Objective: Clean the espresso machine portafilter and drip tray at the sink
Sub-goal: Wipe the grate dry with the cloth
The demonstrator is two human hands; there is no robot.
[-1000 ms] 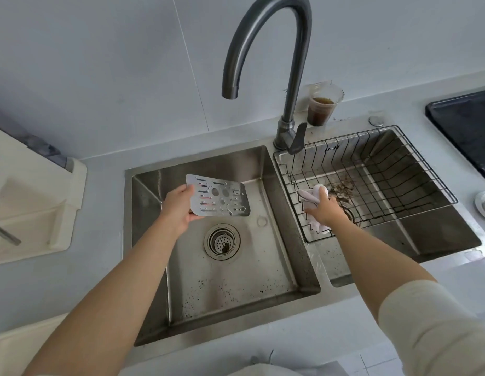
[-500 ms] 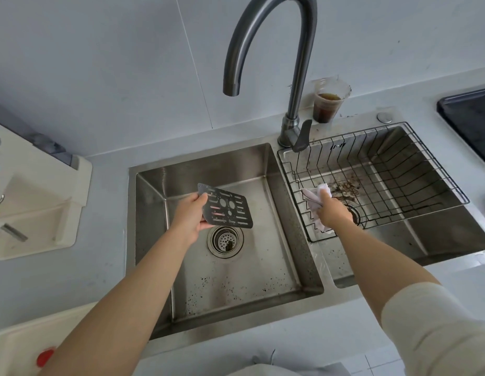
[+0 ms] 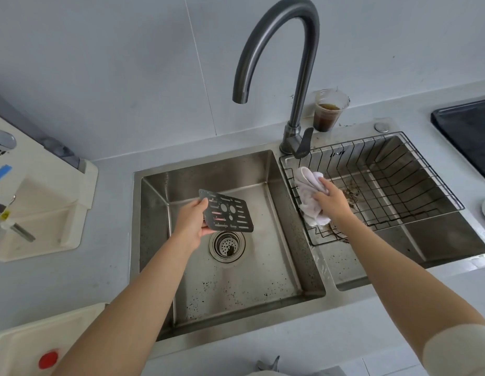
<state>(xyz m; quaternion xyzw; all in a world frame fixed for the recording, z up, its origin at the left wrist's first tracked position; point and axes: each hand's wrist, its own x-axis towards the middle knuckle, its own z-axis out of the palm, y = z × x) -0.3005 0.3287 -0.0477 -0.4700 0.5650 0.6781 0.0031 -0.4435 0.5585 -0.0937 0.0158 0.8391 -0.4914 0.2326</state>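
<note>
My left hand (image 3: pixel 191 222) holds a perforated metal drip tray grate (image 3: pixel 228 215) by its left edge, tilted over the left sink basin (image 3: pixel 263 278), just above the drain strainer (image 3: pixel 227 245). My right hand (image 3: pixel 332 203) grips a crumpled white cloth (image 3: pixel 308 189) above the left end of the black wire basket (image 3: pixel 437 191) that sits in the right basin. Coffee grounds speckle both basins. No portafilter is in sight.
A dark gooseneck faucet (image 3: pixel 301 85) rises between the basins with its spout over the left one. A plastic cup of dark liquid (image 3: pixel 328 111) stands behind it. A cream espresso machine (image 3: pixel 37 196) is at left, a black cooktop (image 3: pixel 469 131) at right.
The grate has tipped from flat and shiny-side up to a dark tilted angle and dropped toward the drain. My right hand lifted the cloth up out of the basket.
</note>
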